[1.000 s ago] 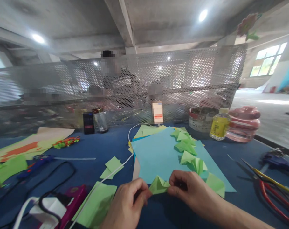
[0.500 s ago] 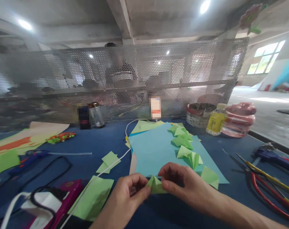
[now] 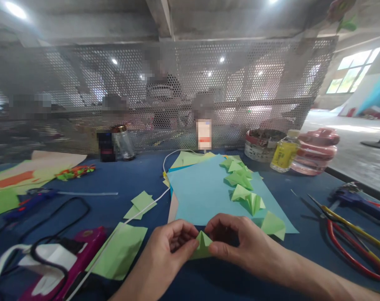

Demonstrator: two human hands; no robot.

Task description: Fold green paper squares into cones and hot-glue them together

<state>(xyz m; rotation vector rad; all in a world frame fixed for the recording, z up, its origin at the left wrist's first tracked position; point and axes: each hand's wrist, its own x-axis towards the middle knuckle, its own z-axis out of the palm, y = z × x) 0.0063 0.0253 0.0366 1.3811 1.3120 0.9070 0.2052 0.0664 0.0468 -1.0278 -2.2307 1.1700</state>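
A small piece of folded green paper (image 3: 203, 246) with a raised peak is held just in front of the blue paper sheets (image 3: 197, 188). My left hand (image 3: 174, 246) pinches its left side between thumb and fingers. On its right side, my right hand (image 3: 240, 238) grips it with the thumb in front and the fingers curled behind. Several folded green paper pieces (image 3: 239, 179) lie in a row along the right part of the blue sheets, with one folded green piece (image 3: 273, 225) nearest my right hand.
Left of my hands lie green paper squares (image 3: 119, 251), a white cable and a magenta power strip (image 3: 89, 242). Scissors (image 3: 337, 238) and a blue glue gun (image 3: 362, 205) are at right. A yellow-labelled bottle (image 3: 284, 152), a pink jug (image 3: 315, 152) and a phone (image 3: 204, 134) stand at the back.
The view has tilted slightly downward. My right thumb and fingers have closed in on the right side of the folded green paper; my left hand keeps its pinch.
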